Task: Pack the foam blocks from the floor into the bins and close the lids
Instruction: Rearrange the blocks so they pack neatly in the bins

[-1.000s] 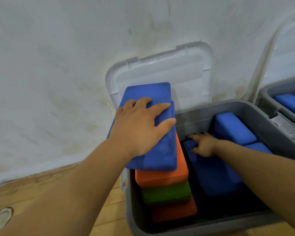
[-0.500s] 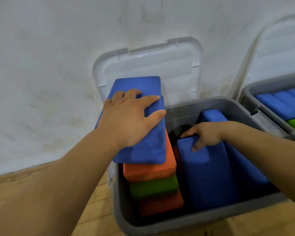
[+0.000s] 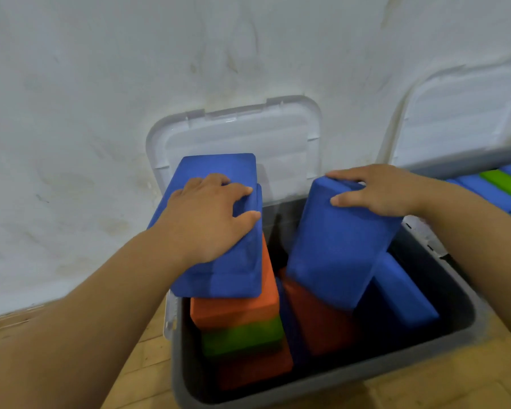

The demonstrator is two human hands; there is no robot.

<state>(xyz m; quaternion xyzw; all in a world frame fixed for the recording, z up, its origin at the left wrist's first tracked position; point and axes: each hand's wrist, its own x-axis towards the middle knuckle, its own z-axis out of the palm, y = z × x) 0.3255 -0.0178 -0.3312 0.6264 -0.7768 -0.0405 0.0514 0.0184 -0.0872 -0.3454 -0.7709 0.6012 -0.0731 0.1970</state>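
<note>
A grey bin (image 3: 331,382) stands against the wall with its white lid (image 3: 236,134) leaning open behind it. On the bin's left side a stack of orange (image 3: 236,299) and green (image 3: 242,338) foam blocks rises above the rim, topped by blue blocks (image 3: 227,270). My left hand (image 3: 210,219) lies on the top blue block, fingers curled over its right edge. My right hand (image 3: 378,190) grips the upper end of another blue block (image 3: 337,252), which is tilted up out of the bin. Below it lie an orange block (image 3: 316,317) and a blue block (image 3: 401,296).
A second grey bin (image 3: 466,160) stands at the right with its lid (image 3: 460,113) open, holding blue blocks (image 3: 484,193) and a green one (image 3: 505,181). The white wall is close behind. Wooden floor (image 3: 148,355) shows to the left and in front.
My right hand has lifted the blue block from lying flat in the bin to tilted up, its top end above the rim. My left hand stays on the stack.
</note>
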